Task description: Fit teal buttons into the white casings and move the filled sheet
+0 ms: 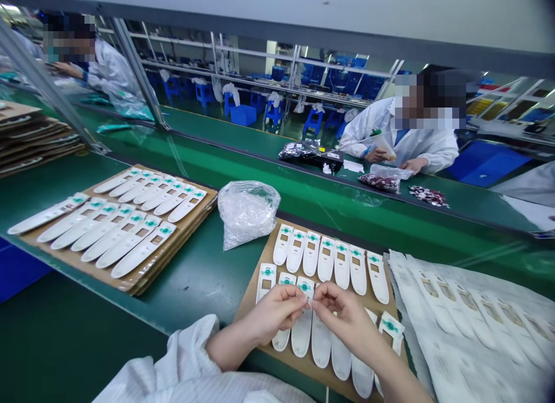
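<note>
Nearest are the striped white sleeves (186, 351) of the person, and beyond them both hands come together. The left hand (284, 307) and the right hand (333, 310) have their fingertips nearly closed, pinching between them a small pale piece (309, 303), too small to identify. Beneath them, on the table (195, 293), a cardboard sheet (251, 294) carries two rows of long white parts (377, 278), many with a green label and a window.

From the hands, at eleven o'clock, stands a clear plastic bag (249, 209), open at its top and filled with crumpled transparent material. At ten o'clock, a cardboard stack (191, 232) bears two rows of similar parts (143, 241). At three o'clock lies a white packing sheet (498, 368) with more pale pieces (446, 310).

At one o'clock, across the table, a co-worker (373, 119) has a transparent pouch (381, 180) containing dark red pieces; others (427, 196) lie loose beside it.
</note>
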The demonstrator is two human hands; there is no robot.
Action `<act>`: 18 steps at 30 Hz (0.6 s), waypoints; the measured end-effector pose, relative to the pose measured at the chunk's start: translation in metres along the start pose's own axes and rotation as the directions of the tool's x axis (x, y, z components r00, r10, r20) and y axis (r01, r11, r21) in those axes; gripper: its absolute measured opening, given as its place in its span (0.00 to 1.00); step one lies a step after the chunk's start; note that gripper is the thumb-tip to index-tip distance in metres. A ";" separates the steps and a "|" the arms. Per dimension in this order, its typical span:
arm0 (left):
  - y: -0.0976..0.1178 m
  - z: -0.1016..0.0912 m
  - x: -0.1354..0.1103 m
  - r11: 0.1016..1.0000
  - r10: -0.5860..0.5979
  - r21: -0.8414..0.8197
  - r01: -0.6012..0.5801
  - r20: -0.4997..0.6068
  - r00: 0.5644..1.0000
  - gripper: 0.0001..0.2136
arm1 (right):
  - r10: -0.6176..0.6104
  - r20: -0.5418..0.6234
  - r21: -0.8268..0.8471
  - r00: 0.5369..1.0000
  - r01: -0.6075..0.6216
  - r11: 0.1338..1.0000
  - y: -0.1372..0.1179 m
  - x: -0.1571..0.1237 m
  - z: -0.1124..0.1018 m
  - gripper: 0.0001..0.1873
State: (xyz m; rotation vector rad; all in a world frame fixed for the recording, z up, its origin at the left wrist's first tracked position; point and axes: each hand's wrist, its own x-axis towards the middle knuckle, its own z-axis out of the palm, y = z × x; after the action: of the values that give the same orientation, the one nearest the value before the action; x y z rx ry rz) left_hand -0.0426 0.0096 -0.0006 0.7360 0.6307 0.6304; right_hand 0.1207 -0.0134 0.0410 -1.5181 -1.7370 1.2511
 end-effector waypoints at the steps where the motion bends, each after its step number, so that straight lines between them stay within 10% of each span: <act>1: 0.001 -0.001 0.000 1.000 -0.005 -0.013 0.005 -0.017 1.000 0.16 | -0.042 -0.006 -0.067 0.999 0.042 0.997 -0.002 0.001 0.002 0.08; 8: 0.001 -0.020 -0.013 0.944 0.066 0.328 -0.040 -0.067 0.996 0.17 | -0.099 0.172 -0.435 0.980 0.165 0.885 -0.006 0.020 0.007 0.08; 12: -0.003 -0.031 -0.019 0.523 0.287 0.842 -0.134 -0.026 0.957 0.12 | -0.047 0.121 -0.569 0.991 0.109 0.815 0.005 0.044 0.007 0.10; 18: -0.005 -0.034 -0.015 -0.016 0.124 1.000 0.018 -0.016 0.992 0.15 | -0.098 0.007 -0.650 0.995 0.079 0.755 0.021 0.064 0.019 0.13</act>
State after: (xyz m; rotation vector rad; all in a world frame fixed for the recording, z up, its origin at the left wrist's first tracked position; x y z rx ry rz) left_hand -0.0753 0.0102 -0.0196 2.2055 1.1857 0.1194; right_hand 0.0989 0.0410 0.0025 -1.7640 -2.3439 0.5699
